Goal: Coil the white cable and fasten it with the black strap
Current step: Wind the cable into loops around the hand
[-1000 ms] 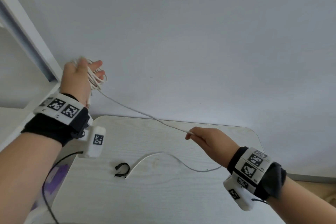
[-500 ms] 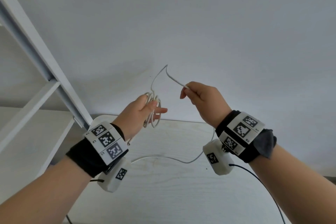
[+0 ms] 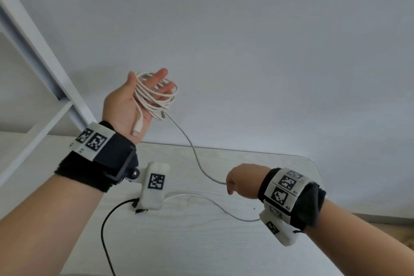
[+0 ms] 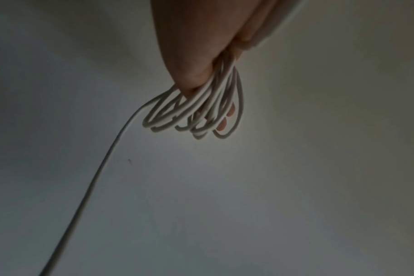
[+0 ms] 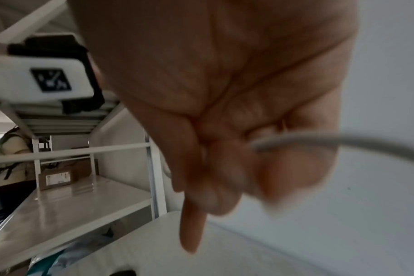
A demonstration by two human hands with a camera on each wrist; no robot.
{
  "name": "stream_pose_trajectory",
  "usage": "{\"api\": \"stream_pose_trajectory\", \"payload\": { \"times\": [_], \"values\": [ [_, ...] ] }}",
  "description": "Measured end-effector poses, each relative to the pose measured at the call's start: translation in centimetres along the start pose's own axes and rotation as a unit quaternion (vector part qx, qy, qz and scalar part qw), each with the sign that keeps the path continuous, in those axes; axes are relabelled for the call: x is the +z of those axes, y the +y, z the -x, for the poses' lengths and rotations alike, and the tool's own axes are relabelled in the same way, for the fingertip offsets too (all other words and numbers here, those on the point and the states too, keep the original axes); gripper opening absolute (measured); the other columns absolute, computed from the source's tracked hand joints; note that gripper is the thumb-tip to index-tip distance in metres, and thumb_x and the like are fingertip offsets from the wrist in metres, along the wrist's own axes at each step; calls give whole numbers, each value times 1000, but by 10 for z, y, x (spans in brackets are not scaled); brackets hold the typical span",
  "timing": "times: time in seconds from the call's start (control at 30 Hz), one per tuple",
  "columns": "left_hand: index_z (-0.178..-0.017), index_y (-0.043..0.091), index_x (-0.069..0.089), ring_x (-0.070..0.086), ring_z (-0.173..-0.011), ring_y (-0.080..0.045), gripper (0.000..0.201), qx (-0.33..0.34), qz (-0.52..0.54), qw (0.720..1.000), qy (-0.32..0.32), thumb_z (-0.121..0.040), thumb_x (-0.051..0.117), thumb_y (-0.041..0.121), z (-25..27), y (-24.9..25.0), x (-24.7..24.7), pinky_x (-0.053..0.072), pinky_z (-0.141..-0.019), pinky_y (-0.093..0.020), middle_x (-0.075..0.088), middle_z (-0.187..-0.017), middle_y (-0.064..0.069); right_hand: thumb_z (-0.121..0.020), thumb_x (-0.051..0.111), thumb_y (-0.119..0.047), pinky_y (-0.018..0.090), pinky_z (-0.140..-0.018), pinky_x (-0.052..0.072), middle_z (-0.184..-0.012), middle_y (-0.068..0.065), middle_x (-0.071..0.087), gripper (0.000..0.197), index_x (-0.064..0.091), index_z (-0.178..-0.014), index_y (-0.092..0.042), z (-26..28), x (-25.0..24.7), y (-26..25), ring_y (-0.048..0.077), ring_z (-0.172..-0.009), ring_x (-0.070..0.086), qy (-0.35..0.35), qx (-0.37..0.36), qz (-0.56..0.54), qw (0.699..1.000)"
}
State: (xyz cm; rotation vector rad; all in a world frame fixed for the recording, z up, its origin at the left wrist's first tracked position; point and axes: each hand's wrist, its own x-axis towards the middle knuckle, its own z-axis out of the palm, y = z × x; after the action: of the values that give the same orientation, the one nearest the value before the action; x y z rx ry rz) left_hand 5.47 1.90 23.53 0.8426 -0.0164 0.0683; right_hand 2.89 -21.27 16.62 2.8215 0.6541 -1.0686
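Holding thin white cable point(image 3: 154, 94) coils on straight, spread fingers point(image 3: 164, 87), left hand point(image 3: 125, 107) raised at ten o'clock; right hand point(image 3: 243, 182) pinches the strand.

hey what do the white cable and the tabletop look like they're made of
White cable: looks like a smooth, matte rubbery plastic jacket; it bends into soft loops over the left hand without kinking.
Tabletop: pale whitewashed wood grain, likely laminate or veneer; faint streaks and a flat, low sheen, so real wood can't be ruled out.
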Motion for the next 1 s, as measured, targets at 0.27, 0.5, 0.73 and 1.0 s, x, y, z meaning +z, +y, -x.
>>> {"api": "stream_pose_trajectory", "payload": {
  "times": [0.27, 0.5, 0.73, 1.0],
  "values": [
    [-84, 9, 62, 70, -86, -25, 36, -17, -18, 999, -49, -98, 33, 27, 10, -11, 24, 51, -90, -43, 74, -82, -8, -89, 54, -34, 23, -78, 44, -79, -9, 69, 36, 47, -123, -27, -19, 4, 9, 9, -80, 62, 51, -110, -323, 939],
    [-70, 15, 44, 41, -51, -13, 35, -31, -3, 999, -40, -99, 31, 29, 7, -14, 29, 52, -68, -29, 40, -49, 5, -88, 57, -20, 25, -77, 49, -80, -1, 68, 10, 61, -95, -25, -22, 5, 3, 13, -74, 64, 112, -139, -381, 907],
    [-68, 16, 38, 28, -42, -9, 41, -57, -138, 989, -5, -99, 26, 41, 10, -24, 31, 47, -57, -23, 30, -43, 8, -92, 49, -19, 26, -65, 53, -64, -4, 65, 25, 52, -116, -24, -26, -3, -4, 12, -57, 61, 194, -118, -464, 856],
    [-74, 11, 45, 41, -41, -6, 27, -8, -186, 982, 28, -98, 39, 21, 9, -26, 29, 49, -51, -23, 51, -50, 7, -93, 37, -13, 17, -57, 39, -70, -7, 57, 31, 62, -111, -15, -20, -12, -13, 6, -59, 48, 174, -82, -311, 931]
  ]
}}
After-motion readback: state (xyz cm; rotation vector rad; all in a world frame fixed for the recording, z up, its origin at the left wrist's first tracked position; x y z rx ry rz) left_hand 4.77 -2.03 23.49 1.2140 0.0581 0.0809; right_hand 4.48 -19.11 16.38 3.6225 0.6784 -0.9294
